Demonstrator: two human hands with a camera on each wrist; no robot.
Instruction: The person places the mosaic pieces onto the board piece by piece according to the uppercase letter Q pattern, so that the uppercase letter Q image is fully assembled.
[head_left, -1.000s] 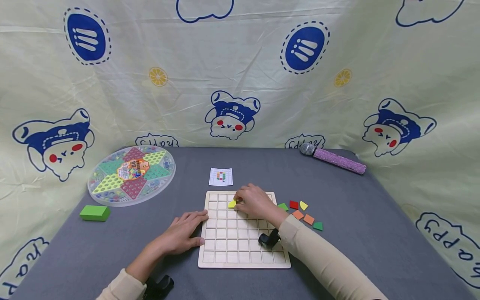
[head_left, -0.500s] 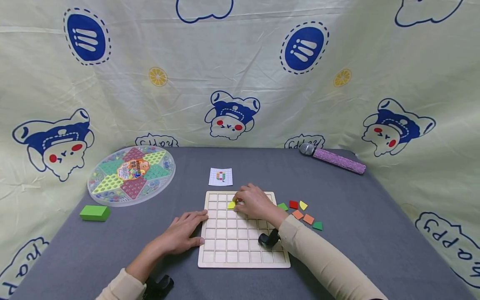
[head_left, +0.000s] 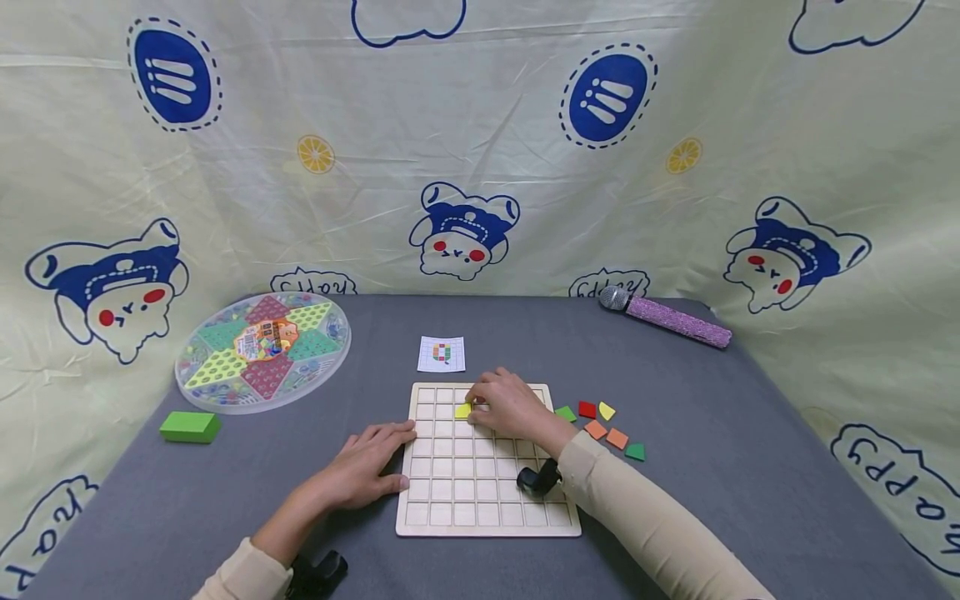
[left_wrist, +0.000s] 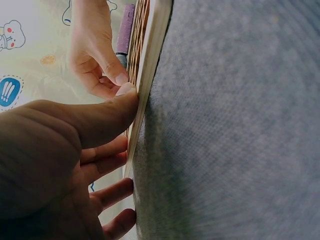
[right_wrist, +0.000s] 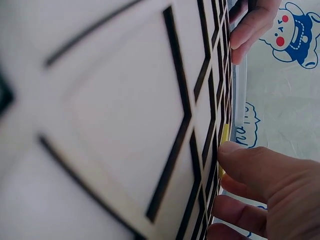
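Note:
The wooden grid board [head_left: 452, 490] lies flat on the grey cloth. At its left edge rests the left hand [head_left: 366, 468], fingers extended and spread; the left wrist view has this hand [left_wrist: 55, 135] with the thumb against the board's side [left_wrist: 150, 55]. Over the upper part of the grid, the right hand [head_left: 512, 406] pinches a yellow piece [head_left: 462, 411] set in the top rows. Seen from the right wrist, the thumb of that hand [right_wrist: 280, 185] lies on the yellow piece [right_wrist: 226, 131], whose far portion is partly hidden by the fingers.
Right of the board lie loose pieces: red [head_left: 587, 409], yellow [head_left: 607, 411], two orange [head_left: 617, 439] and two green [head_left: 635, 452]. A patterned card [head_left: 425, 355] is behind it. Further off are a round star-patterned case [head_left: 264, 371], a green block [head_left: 189, 427] and a purple microphone [head_left: 678, 323].
The yellow piece has shifted very slightly and sits a little straighter in the grid, with the right fingers still at it. The left hand has stayed put.

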